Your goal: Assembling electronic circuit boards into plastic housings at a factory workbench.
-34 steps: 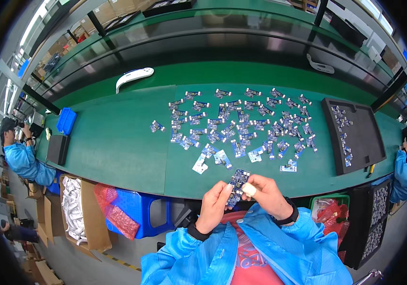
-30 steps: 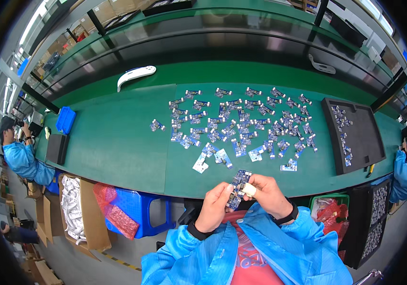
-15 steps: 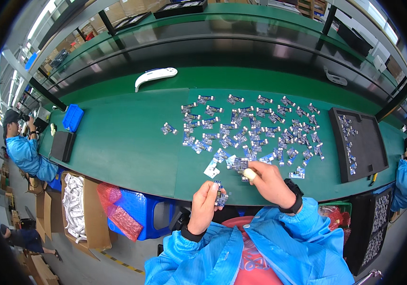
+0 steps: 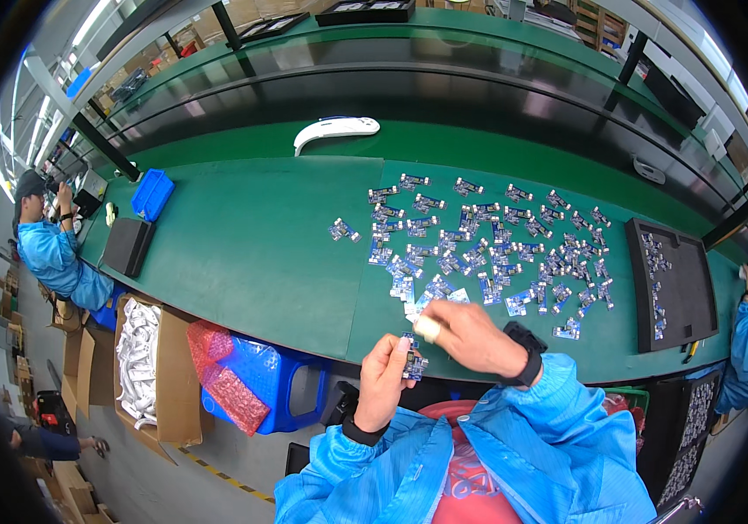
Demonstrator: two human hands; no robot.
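In my left hand [image 4: 382, 371] is a small blue circuit board [image 4: 415, 364], pinched between thumb and fingers above the table's front edge. My right hand [image 4: 477, 339] is close by on the right, palm down over the nearest boards. Its thumb side carries a cream finger cot [image 4: 427, 328]. The right fingertips are blurred and partly hidden, so whether they hold anything does not show. Just beyond them lie several blue boards [image 4: 440, 286] with pale blue-white pieces [image 4: 458, 296] among them.
Many circuit boards [image 4: 527, 251] spread over the green table [image 4: 278, 236]. At right is a black tray [image 4: 695, 293] with boards. A white curved shell [image 4: 339, 129], a blue bin [image 4: 153, 195] and a black box [image 4: 127, 246] stand farther off. People in blue sit at both sides.
The view has shifted, so the table appears farther right. My right hand has come left toward my left hand, and the board seen in it earlier no longer shows there.
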